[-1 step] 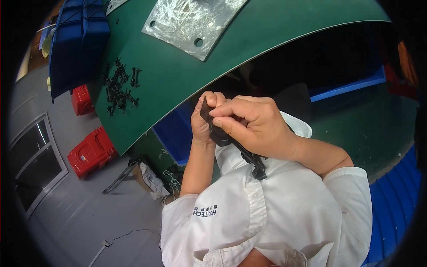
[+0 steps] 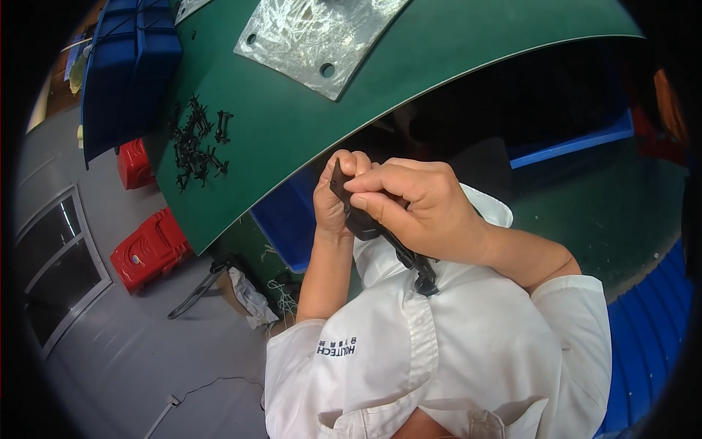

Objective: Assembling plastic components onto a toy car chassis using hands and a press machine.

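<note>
At frame centre, both hands pinched 1 slim black plastic strip (image 2: 380, 238), left hand (image 2: 333, 197) at its top, right hand (image 2: 417, 208) fingers pressed around it; it looked light, stiff, best gripped mid-length.

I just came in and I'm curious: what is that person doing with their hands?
A person in a white shirt holds a long black part close to the chest with both hands. The left hand grips its top end, and the right hand pinches it. More small black parts lie on the green table.
</note>
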The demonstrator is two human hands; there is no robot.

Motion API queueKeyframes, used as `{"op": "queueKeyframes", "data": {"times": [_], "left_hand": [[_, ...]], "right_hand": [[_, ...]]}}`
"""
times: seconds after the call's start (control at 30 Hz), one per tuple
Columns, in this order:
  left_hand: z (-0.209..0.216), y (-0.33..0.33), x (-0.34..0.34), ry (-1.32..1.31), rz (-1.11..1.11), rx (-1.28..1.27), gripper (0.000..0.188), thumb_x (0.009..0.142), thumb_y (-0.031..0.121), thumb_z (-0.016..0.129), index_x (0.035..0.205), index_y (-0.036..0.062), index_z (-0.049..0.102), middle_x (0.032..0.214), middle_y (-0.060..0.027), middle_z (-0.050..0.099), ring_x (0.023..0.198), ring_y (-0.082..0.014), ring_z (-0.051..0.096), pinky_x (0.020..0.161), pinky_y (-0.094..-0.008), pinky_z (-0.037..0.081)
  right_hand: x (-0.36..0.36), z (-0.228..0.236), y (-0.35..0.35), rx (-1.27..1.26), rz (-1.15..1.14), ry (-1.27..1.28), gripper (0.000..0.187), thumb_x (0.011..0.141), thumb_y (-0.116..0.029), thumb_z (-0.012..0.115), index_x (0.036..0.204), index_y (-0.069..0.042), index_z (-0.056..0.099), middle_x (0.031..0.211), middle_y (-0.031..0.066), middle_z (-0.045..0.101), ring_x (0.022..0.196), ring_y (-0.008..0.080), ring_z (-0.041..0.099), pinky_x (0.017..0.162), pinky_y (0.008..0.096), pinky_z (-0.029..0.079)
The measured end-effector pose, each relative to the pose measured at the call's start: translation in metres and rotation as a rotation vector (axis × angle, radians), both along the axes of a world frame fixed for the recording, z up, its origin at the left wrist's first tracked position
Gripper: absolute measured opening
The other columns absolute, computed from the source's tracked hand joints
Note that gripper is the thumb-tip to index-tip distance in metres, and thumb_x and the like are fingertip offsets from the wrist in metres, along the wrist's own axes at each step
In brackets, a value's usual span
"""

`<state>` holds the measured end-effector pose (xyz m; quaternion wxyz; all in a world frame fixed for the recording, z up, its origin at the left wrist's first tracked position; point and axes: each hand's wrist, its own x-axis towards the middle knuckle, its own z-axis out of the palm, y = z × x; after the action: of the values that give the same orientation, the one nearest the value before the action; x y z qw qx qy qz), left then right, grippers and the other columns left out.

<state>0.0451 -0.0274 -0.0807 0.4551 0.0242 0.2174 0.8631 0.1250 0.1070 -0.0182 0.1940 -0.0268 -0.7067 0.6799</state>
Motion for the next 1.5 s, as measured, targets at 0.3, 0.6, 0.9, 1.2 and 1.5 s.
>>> {"op": "queueKeyframes", "data": {"times": [0.3,0.6,0.9,1.2,1.5], "left_hand": [[0.036,0.010,-0.005,0.186,0.047,-0.577,0.028,0.090,0.028,0.051,0.094,0.0002,0.056,0.088,-0.0081,0.062,0.075,-0.0132,0.060,0.067,-0.0254,0.050],[0.057,0.041,-0.015,0.397,0.170,-0.726,0.026,0.089,0.025,0.056,0.088,-0.0006,0.060,0.076,-0.0035,0.062,0.062,-0.0060,0.056,0.056,-0.0186,0.046],[0.063,0.047,-0.032,0.218,0.071,-0.693,0.029,0.088,0.029,0.055,0.090,0.0003,0.059,0.081,-0.0063,0.063,0.067,-0.0106,0.060,0.059,-0.0234,0.049],[0.067,0.048,-0.040,0.181,0.035,-0.625,0.030,0.090,0.026,0.053,0.097,-0.0019,0.059,0.089,-0.0102,0.063,0.077,-0.0152,0.062,0.069,-0.0296,0.051],[0.075,0.052,-0.053,0.118,-0.001,-0.617,0.032,0.088,0.027,0.055,0.100,-0.0025,0.058,0.093,-0.0114,0.063,0.081,-0.0174,0.062,0.073,-0.0315,0.051]], "right_hand": [[0.008,0.013,0.017,-0.031,0.008,-0.264,0.042,0.066,-0.007,0.075,0.102,0.006,0.058,0.092,0.0100,0.054,0.077,0.0100,0.056,0.062,0.0204,0.048],[0.000,-0.016,0.041,-0.767,-0.039,-0.286,0.025,0.082,-0.004,0.059,0.104,0.007,0.057,0.090,0.0076,0.062,0.077,0.0093,0.059,0.069,0.0210,0.048],[-0.015,-0.016,0.056,-1.003,0.017,-0.298,0.027,0.084,-0.009,0.057,0.106,0.008,0.056,0.089,0.0114,0.064,0.073,0.0131,0.062,0.064,0.0232,0.052],[-0.024,-0.011,0.060,-1.028,0.010,-0.302,0.028,0.084,-0.009,0.058,0.105,0.009,0.054,0.091,0.0114,0.063,0.074,0.0132,0.062,0.065,0.0238,0.052],[-0.034,0.000,0.061,-0.954,-0.043,-0.309,0.028,0.083,-0.011,0.058,0.102,0.009,0.055,0.086,0.0106,0.062,0.071,0.0120,0.061,0.062,0.0222,0.052]]}}
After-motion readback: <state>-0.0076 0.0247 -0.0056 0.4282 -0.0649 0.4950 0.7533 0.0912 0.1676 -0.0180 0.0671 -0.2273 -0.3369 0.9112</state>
